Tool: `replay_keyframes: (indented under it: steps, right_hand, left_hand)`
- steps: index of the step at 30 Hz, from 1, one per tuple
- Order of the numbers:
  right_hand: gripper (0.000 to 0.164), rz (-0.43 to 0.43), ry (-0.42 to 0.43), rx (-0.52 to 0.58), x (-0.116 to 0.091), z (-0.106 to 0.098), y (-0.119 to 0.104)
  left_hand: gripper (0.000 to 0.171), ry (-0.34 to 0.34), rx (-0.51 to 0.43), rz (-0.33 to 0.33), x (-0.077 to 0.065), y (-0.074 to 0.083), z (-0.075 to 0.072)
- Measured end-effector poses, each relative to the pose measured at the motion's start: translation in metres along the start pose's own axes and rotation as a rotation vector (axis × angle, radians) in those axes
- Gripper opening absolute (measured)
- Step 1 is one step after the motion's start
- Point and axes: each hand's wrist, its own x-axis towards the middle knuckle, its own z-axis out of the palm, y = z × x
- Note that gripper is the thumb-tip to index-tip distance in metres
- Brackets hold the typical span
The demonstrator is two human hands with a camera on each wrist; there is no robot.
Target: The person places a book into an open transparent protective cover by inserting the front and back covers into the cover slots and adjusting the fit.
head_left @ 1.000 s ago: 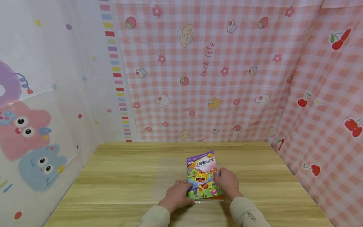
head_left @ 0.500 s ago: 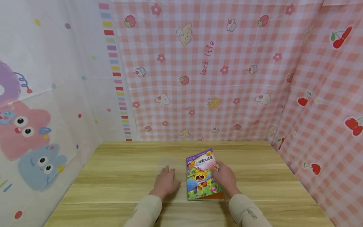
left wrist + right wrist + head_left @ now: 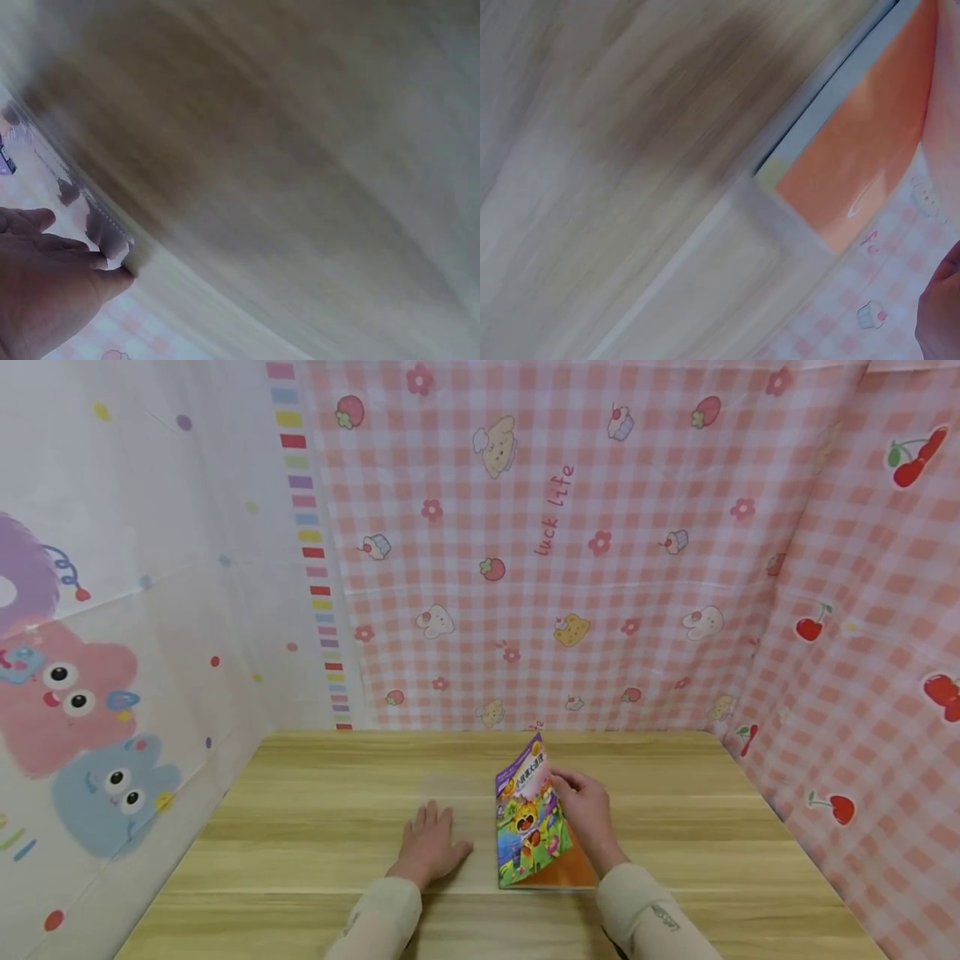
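A children's picture book [image 3: 528,827] with a purple-topped, colourful cartoon cover lies near the middle of the table. Its front cover is partly raised and slants up to the left, baring an orange inner page [image 3: 568,870]. My right hand [image 3: 590,817] pinches the cover's right edge. In the right wrist view the orange page [image 3: 855,157] fills the corner of the book, and only a bit of the right hand [image 3: 941,307] shows. Left of the book, my left hand [image 3: 430,845] rests on the table with fingers spread and holds nothing.
The wood-grain table [image 3: 315,827] meets a pink checked cloth [image 3: 450,660] at the back and right. A white cartoon-print cloth [image 3: 225,693] hangs on the left. A clear, glossy patch [image 3: 105,229] shows by the left fingers.
My left hand has let go of the book's left side and moved left onto the table. My right hand has lifted the cover's right edge, uncovering more of the orange page.
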Motion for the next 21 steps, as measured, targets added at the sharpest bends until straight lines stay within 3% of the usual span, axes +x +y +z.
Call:
replay_keyframes:
  steps: [4, 7, 12, 16, 21]
  right_hand:
    - [0.025, -0.022, -0.007, 0.010, -0.003, 0.007, -0.006]
    - [0.023, -0.074, -0.035, -0.075, -0.005, 0.010, -0.010]
    - [0.021, -0.306, -0.089, -0.351, -0.007, 0.014, -0.012]
    - [0.025, -0.466, -0.128, -0.510, -0.008, 0.016, -0.011]
    - [0.041, -0.472, -0.283, -0.562, -0.012, 0.017, -0.004]
  left_hand:
    - [0.073, -0.032, 0.034, 0.002, -0.002, -0.001, 0.000]
    - [0.074, -0.056, 0.057, -0.002, -0.004, -0.001, 0.002]
    - [0.073, -0.068, 0.080, 0.002, -0.005, -0.003, 0.004]
    - [0.074, -0.073, 0.083, 0.004, -0.006, -0.004, 0.004]
    - [0.074, -0.066, 0.075, -0.004, -0.005, -0.002, 0.002]
